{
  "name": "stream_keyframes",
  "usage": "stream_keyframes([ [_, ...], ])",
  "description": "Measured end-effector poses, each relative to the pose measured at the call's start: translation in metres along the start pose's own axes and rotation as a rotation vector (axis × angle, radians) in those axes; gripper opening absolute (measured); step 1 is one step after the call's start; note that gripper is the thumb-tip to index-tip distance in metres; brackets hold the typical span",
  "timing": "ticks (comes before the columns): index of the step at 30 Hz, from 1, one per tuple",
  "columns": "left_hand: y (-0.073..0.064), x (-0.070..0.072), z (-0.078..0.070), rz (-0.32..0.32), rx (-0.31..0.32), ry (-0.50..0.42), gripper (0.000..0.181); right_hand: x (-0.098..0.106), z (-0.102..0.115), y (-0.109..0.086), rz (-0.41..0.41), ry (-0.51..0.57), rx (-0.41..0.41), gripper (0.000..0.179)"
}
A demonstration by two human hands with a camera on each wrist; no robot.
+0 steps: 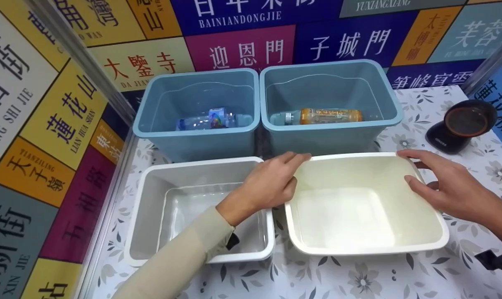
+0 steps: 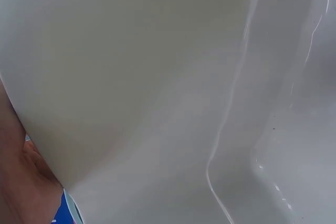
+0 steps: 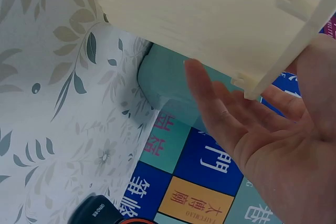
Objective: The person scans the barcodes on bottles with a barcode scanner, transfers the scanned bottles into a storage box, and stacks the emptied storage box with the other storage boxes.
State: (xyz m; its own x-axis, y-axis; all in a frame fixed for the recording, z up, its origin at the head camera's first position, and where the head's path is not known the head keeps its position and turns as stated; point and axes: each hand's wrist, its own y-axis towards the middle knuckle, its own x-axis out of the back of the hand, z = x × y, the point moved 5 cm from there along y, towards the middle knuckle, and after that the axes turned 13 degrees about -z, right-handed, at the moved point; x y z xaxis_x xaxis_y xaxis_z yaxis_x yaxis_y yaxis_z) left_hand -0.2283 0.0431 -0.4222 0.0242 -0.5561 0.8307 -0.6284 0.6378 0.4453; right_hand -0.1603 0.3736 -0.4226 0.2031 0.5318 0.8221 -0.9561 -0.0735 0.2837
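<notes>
A cream-white plastic bin (image 1: 338, 216) stands at the front right, its inside facing up. My left hand (image 1: 269, 180) grips its rim at the back left corner, reaching across a white-grey bin (image 1: 151, 207) on the left. On the cream bin's right rim is my right hand (image 1: 446, 185), thumb inside the wall and fingers outside. In the right wrist view the right fingers (image 3: 210, 103) lie along the bin's outer wall (image 3: 210, 19). The left wrist view is mostly filled by the grey bin's inner wall (image 2: 136, 77), with part of the left hand (image 2: 26, 177) at its edge.
Two blue bins stand behind: the left bin (image 1: 193, 145) holds a clear bottle (image 1: 209, 119), the right bin (image 1: 321, 141) a bottle with an orange label (image 1: 332, 116). A black device (image 1: 461, 126) stands at right on the floral tablecloth (image 1: 363, 278). Printed panels (image 1: 242, 50) border the table.
</notes>
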Motion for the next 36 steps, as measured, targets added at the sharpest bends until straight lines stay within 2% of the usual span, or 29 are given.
stream_keyframes([
  [7,0.0002,0.0010,-0.0003,0.010,0.012,-0.002,0.058,-0.0012,-0.0031,-0.0020,0.008,0.038,-0.022,0.061],
  [14,0.0011,0.0006,0.0003,0.018,0.020,-0.001,0.058,-0.0012,-0.0031,-0.0038,-0.036,0.048,0.004,0.061],
  [21,0.0020,0.0012,0.0001,0.018,0.018,0.011,0.059,-0.0010,-0.0049,-0.0038,-0.030,0.085,-0.005,0.062],
  [29,0.0021,0.0026,-0.0007,0.078,0.048,0.025,0.059,0.0006,-0.0013,-0.0060,-0.043,0.118,0.037,0.062],
  [36,0.0044,0.0056,-0.0022,0.093,0.055,-0.002,0.060,0.0049,0.0007,-0.0053,-0.031,0.105,0.043,0.060],
])
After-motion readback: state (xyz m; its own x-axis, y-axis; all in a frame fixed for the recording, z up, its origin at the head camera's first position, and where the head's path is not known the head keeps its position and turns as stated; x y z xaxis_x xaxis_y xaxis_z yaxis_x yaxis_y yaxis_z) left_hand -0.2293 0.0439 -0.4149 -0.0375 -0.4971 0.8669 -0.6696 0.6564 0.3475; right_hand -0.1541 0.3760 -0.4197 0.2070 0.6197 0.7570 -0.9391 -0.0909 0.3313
